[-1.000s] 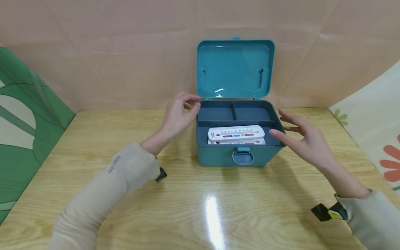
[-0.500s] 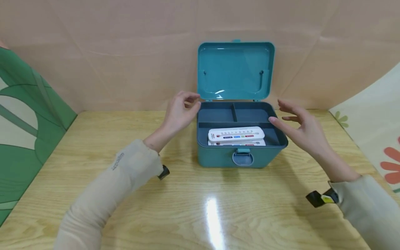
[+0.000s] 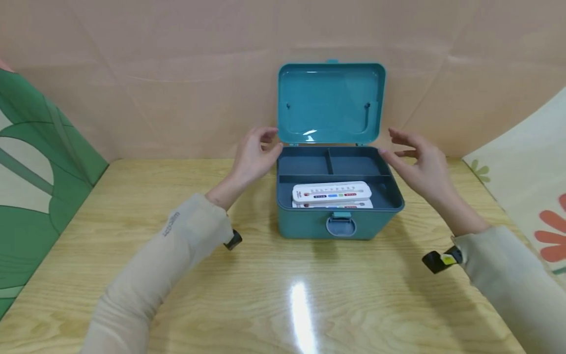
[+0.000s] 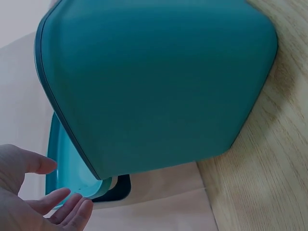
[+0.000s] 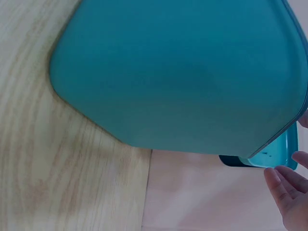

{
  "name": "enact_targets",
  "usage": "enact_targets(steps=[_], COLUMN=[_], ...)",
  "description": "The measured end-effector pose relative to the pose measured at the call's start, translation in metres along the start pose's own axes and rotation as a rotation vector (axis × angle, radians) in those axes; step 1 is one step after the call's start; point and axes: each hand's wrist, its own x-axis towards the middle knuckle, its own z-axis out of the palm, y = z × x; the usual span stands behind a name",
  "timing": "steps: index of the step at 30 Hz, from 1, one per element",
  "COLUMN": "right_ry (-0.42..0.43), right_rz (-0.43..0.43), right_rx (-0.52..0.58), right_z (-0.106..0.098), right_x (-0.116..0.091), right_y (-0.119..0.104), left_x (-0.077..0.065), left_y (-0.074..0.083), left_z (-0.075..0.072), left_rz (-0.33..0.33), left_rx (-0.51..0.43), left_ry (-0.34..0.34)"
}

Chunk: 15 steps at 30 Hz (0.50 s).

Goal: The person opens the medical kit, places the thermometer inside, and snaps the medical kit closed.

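A teal storage box (image 3: 305, 223) stands on the wooden table with its lid (image 3: 331, 103) raised upright at the back. Inside is a dark blue divided tray (image 3: 384, 189). White thermometers (image 3: 332, 191), one overlapping another, lie in its front compartment. My left hand (image 3: 255, 156) is beside the rear left corner, fingers loosely bent near the lid's lower edge, holding nothing. At the rear right corner, my right hand (image 3: 417, 164) has its fingers spread and its thumb close to the tray rim; whether it touches is unclear. Both wrist views show the box's side walls (image 4: 159, 91).
A light wooden table (image 3: 212, 295) carries the box, with a pinkish cloth (image 3: 185, 88) hanging behind it. Printed fabric panels stand at the left (image 3: 26, 172) and right (image 3: 530, 187). A latch (image 3: 341, 223) is on the box front.
My right hand has moved backward along the box's right side, from near the front compartment to the rear corner. The left hand has hardly moved. The lid stays raised.
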Motion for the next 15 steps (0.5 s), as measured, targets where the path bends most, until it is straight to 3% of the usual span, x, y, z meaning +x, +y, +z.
enact_targets(steps=[15], right_ry=[0.040], right_rz=[0.046], right_rx=[-0.048], right_z=[0.010], right_x=[0.027], right_y=[0.007], left_x=[0.016], left_y=[-0.004], left_z=[0.002], left_rz=[-0.053], left_rx=[-0.001], left_ry=[-0.049])
